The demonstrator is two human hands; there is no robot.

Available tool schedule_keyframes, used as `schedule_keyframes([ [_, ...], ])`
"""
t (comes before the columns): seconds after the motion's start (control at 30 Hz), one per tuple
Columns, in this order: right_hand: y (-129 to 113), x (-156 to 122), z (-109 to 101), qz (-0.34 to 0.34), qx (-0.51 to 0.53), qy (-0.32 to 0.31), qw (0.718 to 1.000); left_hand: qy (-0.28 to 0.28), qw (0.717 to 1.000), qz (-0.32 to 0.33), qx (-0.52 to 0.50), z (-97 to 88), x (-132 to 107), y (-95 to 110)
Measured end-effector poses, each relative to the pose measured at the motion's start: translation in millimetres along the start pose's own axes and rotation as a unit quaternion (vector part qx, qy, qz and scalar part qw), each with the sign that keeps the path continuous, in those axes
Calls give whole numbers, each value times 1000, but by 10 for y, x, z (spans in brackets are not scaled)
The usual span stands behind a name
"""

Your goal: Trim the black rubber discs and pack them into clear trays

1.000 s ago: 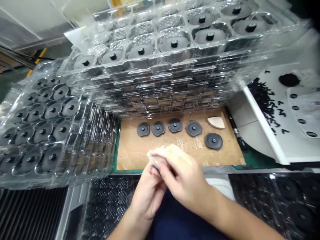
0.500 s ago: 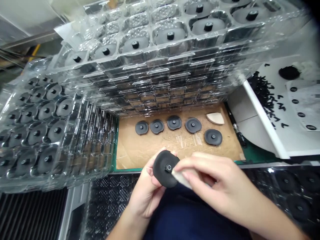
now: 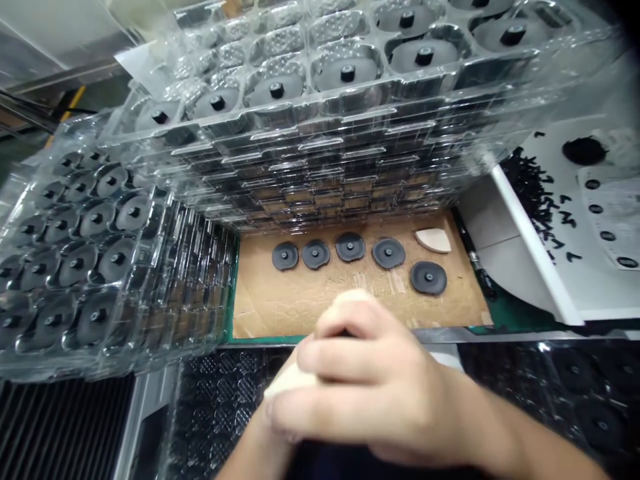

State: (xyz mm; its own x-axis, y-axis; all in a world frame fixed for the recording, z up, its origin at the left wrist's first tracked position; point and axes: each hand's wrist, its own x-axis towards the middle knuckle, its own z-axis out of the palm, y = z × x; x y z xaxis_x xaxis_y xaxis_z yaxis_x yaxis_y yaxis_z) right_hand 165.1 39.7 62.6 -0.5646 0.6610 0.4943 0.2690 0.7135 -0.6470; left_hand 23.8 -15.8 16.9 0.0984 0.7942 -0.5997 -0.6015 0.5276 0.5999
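Observation:
My right hand (image 3: 375, 380) fills the lower middle of the view and lies over my left hand (image 3: 260, 440), of which only the wrist and a little of the palm show. A cream pad (image 3: 290, 380) pokes out from under my right fingers. A black rubber disc (image 3: 345, 333) sits hidden between my hands, with only a dark sliver showing. Several more such discs (image 3: 350, 247) lie on a cardboard sheet (image 3: 285, 307), apart from my hands. A cream wedge-shaped pad (image 3: 433, 240) rests beside them.
Stacked clear trays (image 3: 300, 87) holding black discs rise behind the cardboard, and another stack (image 3: 85, 267) stands at the left. A white-edged tray (image 3: 535, 227) with small black pieces (image 3: 530, 193) lies at the right. Dark trays (image 3: 575, 380) sit low right.
My right hand has moved left and closer over my left hand. The black disc, plainly visible before, is now covered. The view has shifted slightly.

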Motion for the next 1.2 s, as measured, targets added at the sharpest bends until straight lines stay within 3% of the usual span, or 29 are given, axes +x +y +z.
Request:
schedule_keyframes([
  [0.07, 118, -34, 34, 59, 82, 37, 994, -47, 998, -44, -6, -23, 7, 25],
  [0.13, 315, -133, 112, 216, 109, 84, 967, -103, 990, -92, -39, -42, 9, 82],
  [0.2, 526, -303, 258, 336, 105, 77, 933, -139, 981, -110, -84, -63, 8, 135],
  [0.27, 688, -522, 462, 374, 91, 37, 922, -153, 976, -104, -113, -90, 12, 160],
  [0.43, 719, -1015, 922, 398, 12, 23, 917, -157, 971, -110, -145, -194, 75, 133],
  [0.63, 628, -1161, 1056, 412, -42, 20, 910, -87, 975, -98, -179, -245, 179, 115],
  [0.8, 643, -817, 793, 397, -38, 55, 916, -21, 983, -70, -170, -220, 197, 95],
  [0.9, 354, -421, 563, 347, -23, 93, 933, -20, 989, -29, -143, -219, 172, 67],
  [0.93, 227, -299, 506, 287, -6, 107, 952, -21, 991, -16, -130, -223, 163, 61],
  [0.97, 105, -195, 463, 230, 7, 102, 968, -21, 993, -6, -115, -229, 154, 59],
  [1.03, -82, -54, 413, 191, 48, 59, 979, -8, 996, 13, -85, -244, 143, 65],
  [1.13, -171, 34, 393, 219, 85, -42, 971, 10, 997, 39, -63, -253, 136, 81],
  [1.2, -153, 60, 402, 203, 50, -13, 978, -20, 997, 32, -60, -238, 123, 85],
])
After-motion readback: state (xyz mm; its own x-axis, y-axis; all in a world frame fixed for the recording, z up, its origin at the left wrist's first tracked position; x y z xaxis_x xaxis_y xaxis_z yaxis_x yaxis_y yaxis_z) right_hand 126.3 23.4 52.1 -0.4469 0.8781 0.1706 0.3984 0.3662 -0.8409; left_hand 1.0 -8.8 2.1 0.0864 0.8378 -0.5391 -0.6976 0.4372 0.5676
